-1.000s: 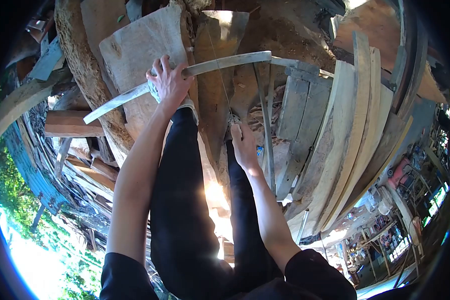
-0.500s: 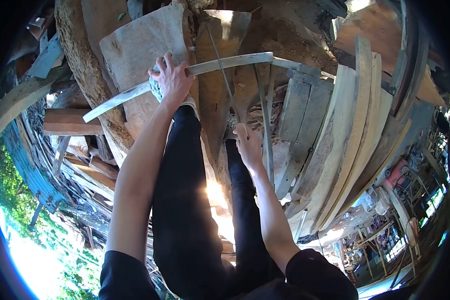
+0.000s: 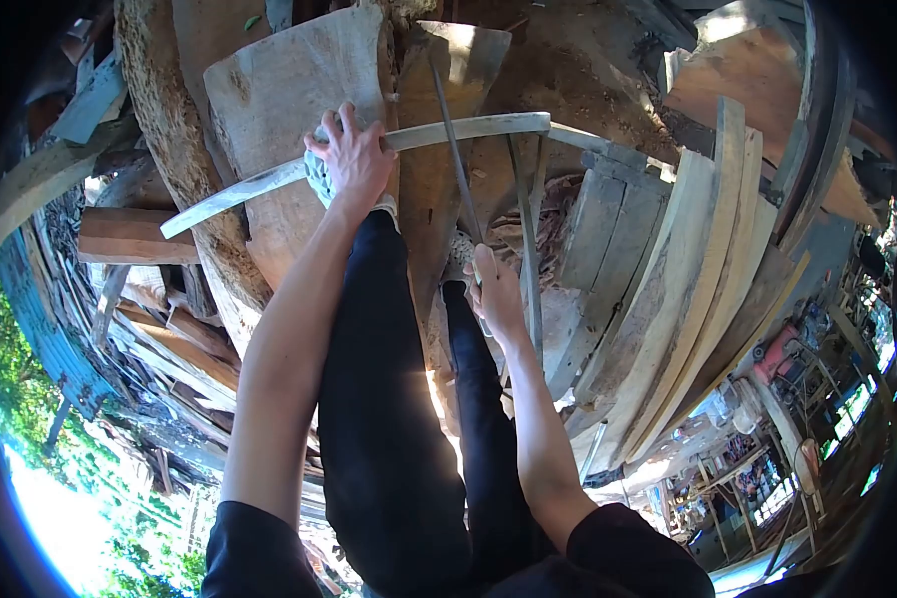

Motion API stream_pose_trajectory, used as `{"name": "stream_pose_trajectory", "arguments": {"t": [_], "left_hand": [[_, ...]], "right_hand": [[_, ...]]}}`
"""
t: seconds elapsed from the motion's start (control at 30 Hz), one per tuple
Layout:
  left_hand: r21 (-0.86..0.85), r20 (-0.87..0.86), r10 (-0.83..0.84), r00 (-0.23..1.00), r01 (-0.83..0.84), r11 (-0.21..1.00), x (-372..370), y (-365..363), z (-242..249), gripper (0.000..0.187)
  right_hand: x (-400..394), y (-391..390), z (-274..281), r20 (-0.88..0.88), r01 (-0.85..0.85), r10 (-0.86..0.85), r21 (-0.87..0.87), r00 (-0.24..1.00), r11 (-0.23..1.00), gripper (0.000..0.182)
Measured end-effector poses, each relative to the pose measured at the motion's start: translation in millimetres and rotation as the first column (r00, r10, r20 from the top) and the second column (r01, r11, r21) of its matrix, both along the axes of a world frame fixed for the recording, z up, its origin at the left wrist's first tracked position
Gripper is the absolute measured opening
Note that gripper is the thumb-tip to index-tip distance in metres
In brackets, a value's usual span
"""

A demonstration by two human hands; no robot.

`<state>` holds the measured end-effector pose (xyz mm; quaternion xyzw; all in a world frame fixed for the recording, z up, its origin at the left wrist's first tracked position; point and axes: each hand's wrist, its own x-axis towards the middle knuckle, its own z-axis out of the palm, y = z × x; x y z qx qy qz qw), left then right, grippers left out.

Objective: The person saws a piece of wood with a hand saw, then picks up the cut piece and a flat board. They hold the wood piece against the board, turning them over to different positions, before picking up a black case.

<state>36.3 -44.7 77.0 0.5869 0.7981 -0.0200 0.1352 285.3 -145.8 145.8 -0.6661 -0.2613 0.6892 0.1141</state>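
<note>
A long, pale wooden strip [image 3: 498, 125] lies crosswise over a broad plank, looking curved in this wide view. My left hand [image 3: 357, 164] bears down on it with bent fingers hooked around it, right beside my light-coloured shoe [image 3: 319, 179]. My right hand [image 3: 498, 294] is closed around the handle of a handsaw [image 3: 457, 159]. Its narrow-looking blade points away from me and crosses the strip to the right of my left hand. Whether the teeth have cut into the wood cannot be made out.
A wide slab [image 3: 304, 75] lies under the strip's left part, beside a rough-barked log [image 3: 159, 110]. Several long boards [image 3: 703, 269] lean at the right. A squared timber block [image 3: 135, 236] sits at left. My other shoe [image 3: 458, 249] is near the saw handle.
The saw has shifted slightly, its blade now showing a little wider, and my right hand sits slightly nearer to me. My left hand keeps its place on the strip. The whole view has tilted a little.
</note>
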Motion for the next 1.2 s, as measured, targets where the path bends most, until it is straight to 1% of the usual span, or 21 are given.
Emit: {"name": "stream_pose_trajectory", "arguments": {"t": [0.07,0.13,0.17,0.23,0.3,0.37,0.4,0.5,0.57,0.63,0.7,0.73,0.77,0.83,0.97,1.03,1.07,1.13,1.2], "left_hand": [[-0.015,-0.013,-0.014,1.0,0.013,1.0,4,-3,-1,0.035],[-0.012,-0.002,-0.016,1.0,0.016,1.0,7,-5,-1,0.034],[0.001,-0.01,-0.021,1.0,0.021,1.0,3,-3,1,0.034],[-0.003,-0.011,-0.02,1.0,0.02,1.0,1,0,2,0.034],[-0.017,-0.001,-0.014,1.0,0.014,1.0,3,-4,5,0.034],[-0.006,0.034,-0.01,0.999,0.01,1.0,4,-4,4,0.031],[-0.011,0.039,-0.01,0.999,0.011,1.0,6,-5,3,0.031],[0.013,0.029,-0.009,1.0,0.009,1.0,5,-1,3,0.031],[0.009,0.027,-0.026,0.999,0.025,1.0,4,-5,6,0.031],[-0.001,-0.003,-0.027,1.0,0.027,1.0,5,-1,6,0.032],[-0.03,-0.021,-0.028,0.999,0.027,0.999,5,-6,6,0.034],[-0.008,-0.028,-0.022,0.999,0.022,1.0,6,-7,6,0.034],[0.021,-0.036,-0.014,0.999,0.015,1.0,7,-5,4,0.034],[0.021,-0.034,-0.02,0.999,0.021,1.0,8,-5,6,0.035],[-0.015,-0.075,-0.023,0.997,0.022,1.0,10,0,6,0.037],[-0.006,-0.042,-0.008,0.999,0.008,1.0,10,0,6,0.032],[-0.011,-0.042,-0.017,0.999,0.016,1.0,9,1,5,0.029],[0.001,-0.043,-0.007,0.999,0.007,1.0,8,2,1,0.029],[0.015,-0.015,0.001,1.0,-0.001,1.0,5,2,-3,0.028]], "right_hand": [[6,-9,-8,-0.004,-0.024,0.024,-0.003,1.0,1.0,0.052],[3,-11,-3,-0.125,0.103,-0.113,-0.081,0.986,0.991,0.052],[0,-11,2,-0.129,0.108,-0.118,-0.082,0.985,0.991,0.052],[-4,-12,12,-0.061,0.189,-0.194,-0.078,0.979,0.979,0.05],[-5,-9,10,-0.048,0.168,-0.171,-0.06,0.984,0.984,0.051],[0,0,7,-0.082,0.156,-0.166,-0.125,0.983,0.98,0.052],[2,3,4,-0.076,0.157,-0.167,-0.128,0.983,0.979,0.052],[1,6,-3,-0.081,0.158,-0.166,-0.094,0.983,0.983,0.053],[-4,-7,-2,-0.101,0.187,-0.193,-0.062,0.976,0.98,0.053],[8,-5,-7,-0.116,0.17,-0.177,-0.069,0.977,0.983,0.053],[16,-8,-14,0.048,-0.011,0.01,0.016,0.999,1.0,0.053],[18,-9,-19,0.086,-0.082,0.075,0.077,0.993,0.994,0.053],[21,-8,-24,0.092,-0.079,0.071,0.083,0.993,0.993,0.053],[21,-11,-25,-0.096,0.107,-0.106,0.009,0.99,0.994,0.049],[20,-10,-44,-0.109,0.107,-0.104,0.023,0.989,0.994,0.043],[18,-15,-62,0.009,0.049,-0.05,0.047,0.999,0.998,0.036],[19,-16,-66,0.011,0.049,-0.05,0.045,0.999,0.998,0.036],[17,-15,-67,-0.042,0.187,-0.19,-0.066,0.981,0.98,0.032],[14,-14,-68,-0.028,0.196,-0.198,-0.058,0.98,0.979,0.03]]}}
